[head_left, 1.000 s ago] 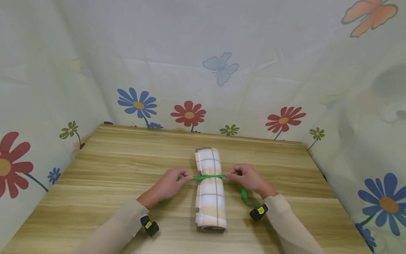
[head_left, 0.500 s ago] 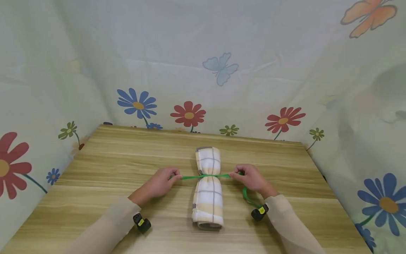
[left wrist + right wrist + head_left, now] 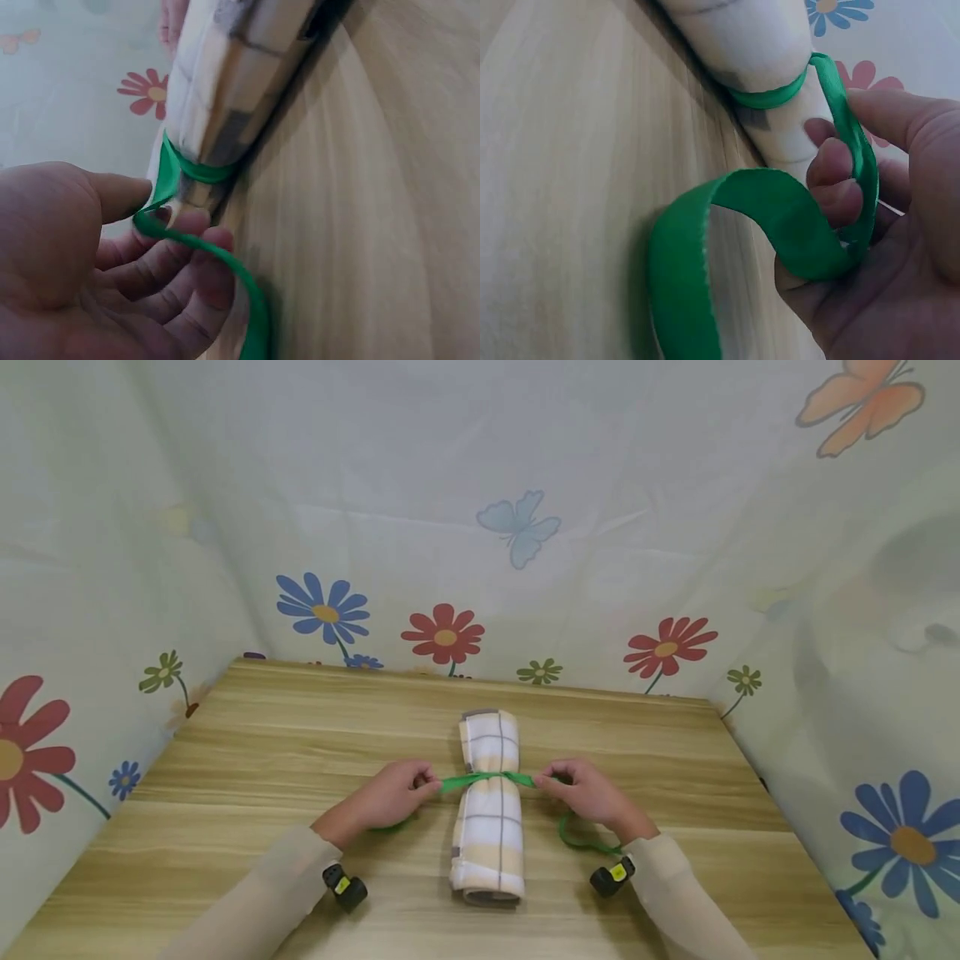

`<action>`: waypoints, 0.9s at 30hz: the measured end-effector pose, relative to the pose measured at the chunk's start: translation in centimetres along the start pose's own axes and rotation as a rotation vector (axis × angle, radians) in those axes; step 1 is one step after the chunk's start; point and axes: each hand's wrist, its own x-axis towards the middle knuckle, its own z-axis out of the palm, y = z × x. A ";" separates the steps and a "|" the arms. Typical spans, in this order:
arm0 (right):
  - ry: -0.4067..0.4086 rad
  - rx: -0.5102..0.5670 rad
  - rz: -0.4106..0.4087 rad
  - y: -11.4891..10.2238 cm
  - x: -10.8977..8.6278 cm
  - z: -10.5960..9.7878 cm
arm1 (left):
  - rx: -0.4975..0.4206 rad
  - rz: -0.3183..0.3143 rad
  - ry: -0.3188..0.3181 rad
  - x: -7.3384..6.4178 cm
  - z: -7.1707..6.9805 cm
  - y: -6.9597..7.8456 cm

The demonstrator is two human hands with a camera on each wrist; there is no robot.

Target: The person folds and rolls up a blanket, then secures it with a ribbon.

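Observation:
A rolled checked towel, white and beige with grey lines, lies lengthwise on the wooden table. Round its middle runs a green ribbon, crossed on top and cinching the roll. On the left side my left hand pinches one ribbon end between thumb and fingers; its tail hangs down past the palm in the left wrist view. My right hand pinches the other end, close to the roll. In the right wrist view the loose ribbon curls in a wide loop below that hand.
The wooden table extends around the roll on all sides. A pale curtain printed with flowers and butterflies stands behind and beside it. Each wrist carries a small black camera.
My left hand first drew outward, pulling the ribbon taut and narrowing the roll's waist. Now it is back nearer the roll and the ribbon lies slacker and wider. The right hand shifted only slightly.

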 end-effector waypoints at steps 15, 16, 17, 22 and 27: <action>0.028 -0.003 0.040 -1.1 0.1 0.1 | -0.196 -0.077 -0.065 1.2 1.3 2.4; 0.026 -0.003 0.044 -1.1 0.1 0.1 | -0.204 -0.075 -0.063 1.1 1.3 2.4; 0.023 -0.003 0.046 -1.1 0.0 0.1 | -0.213 -0.072 -0.060 1.1 1.4 2.4; 0.017 0.017 0.042 -1.4 -0.1 0.1 | -0.287 -0.058 -0.055 1.1 1.6 1.9; 0.007 0.037 0.037 -1.3 -0.1 0.1 | -0.364 -0.024 -0.039 1.2 1.7 1.7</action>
